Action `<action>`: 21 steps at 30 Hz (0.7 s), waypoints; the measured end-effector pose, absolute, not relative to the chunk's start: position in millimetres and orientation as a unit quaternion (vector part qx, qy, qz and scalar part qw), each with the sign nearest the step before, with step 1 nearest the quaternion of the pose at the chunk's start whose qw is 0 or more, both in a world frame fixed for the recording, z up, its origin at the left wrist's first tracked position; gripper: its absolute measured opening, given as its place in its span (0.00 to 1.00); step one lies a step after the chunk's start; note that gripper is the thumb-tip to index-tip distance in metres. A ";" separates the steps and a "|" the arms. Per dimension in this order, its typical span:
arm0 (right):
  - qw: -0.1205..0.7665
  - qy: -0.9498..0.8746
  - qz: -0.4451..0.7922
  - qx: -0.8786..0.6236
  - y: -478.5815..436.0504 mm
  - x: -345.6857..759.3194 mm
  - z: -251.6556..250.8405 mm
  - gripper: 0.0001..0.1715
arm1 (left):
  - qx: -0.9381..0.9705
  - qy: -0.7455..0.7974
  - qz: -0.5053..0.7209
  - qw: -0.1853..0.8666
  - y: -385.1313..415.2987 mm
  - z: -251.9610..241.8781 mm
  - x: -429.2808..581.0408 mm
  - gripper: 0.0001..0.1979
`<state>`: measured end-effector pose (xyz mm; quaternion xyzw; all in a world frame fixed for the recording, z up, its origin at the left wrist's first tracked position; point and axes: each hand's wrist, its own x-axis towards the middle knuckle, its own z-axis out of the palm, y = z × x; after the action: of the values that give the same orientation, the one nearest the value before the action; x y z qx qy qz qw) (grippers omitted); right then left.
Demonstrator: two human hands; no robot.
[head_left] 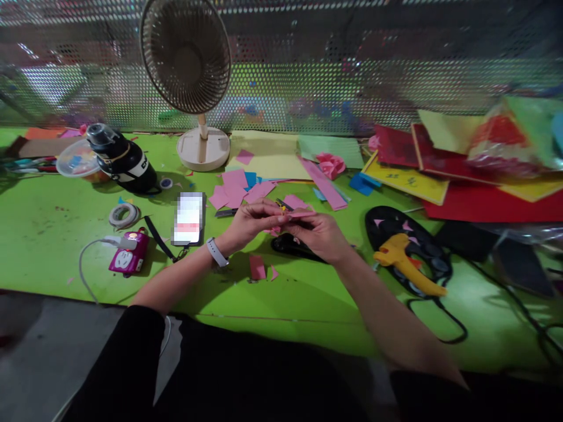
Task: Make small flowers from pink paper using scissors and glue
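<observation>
1 clear tub (64,166) with colourful bits inside, upper left, pink paper (302,215) at frame centre, pinched between left grip (260,220) and right grip (320,233) fingertips

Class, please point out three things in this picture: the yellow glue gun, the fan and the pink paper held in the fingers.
Yellow glue gun (410,268): head view, top of the handle.
Fan (190,65): head view, central hub.
Held pink paper (302,214): head view, exposed strip.
</observation>
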<state>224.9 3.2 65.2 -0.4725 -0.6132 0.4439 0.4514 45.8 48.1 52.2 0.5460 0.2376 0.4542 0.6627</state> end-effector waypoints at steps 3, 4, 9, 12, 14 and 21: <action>0.438 -0.607 0.473 -0.465 3.6 226.4 64.6 0.17 | 0.550 0.231 0.450 0.665 48.0 53.1 45.0 0.07; 0.432 -0.604 0.484 -0.462 4.0 227.0 64.3 0.17 | 0.550 0.229 0.449 0.666 48.0 53.1 44.7 0.07; 0.423 -0.594 0.510 -0.457 6.8 229.9 63.6 0.15 | 0.542 0.228 0.434 0.682 48.3 52.0 44.7 0.08; 0.415 -0.597 0.512 -0.458 7.2 230.2 65.0 0.16 | 0.542 0.226 0.438 0.681 47.4 52.0 46.0 0.08; 0.412 -0.593 0.511 -0.467 5.9 228.6 66.7 0.17 | 0.535 0.233 0.455 0.673 46.1 52.5 47.4 0.08; 0.482 -0.561 0.466 -0.485 -1.9 215.0 70.5 0.19 | 0.452 0.271 0.517 0.675 38.9 53.0 54.5 0.11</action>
<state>215.0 -1.9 70.5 -0.4854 -0.5609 0.4661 0.4822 54.5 38.9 53.0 0.4522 0.2710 0.5167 0.6746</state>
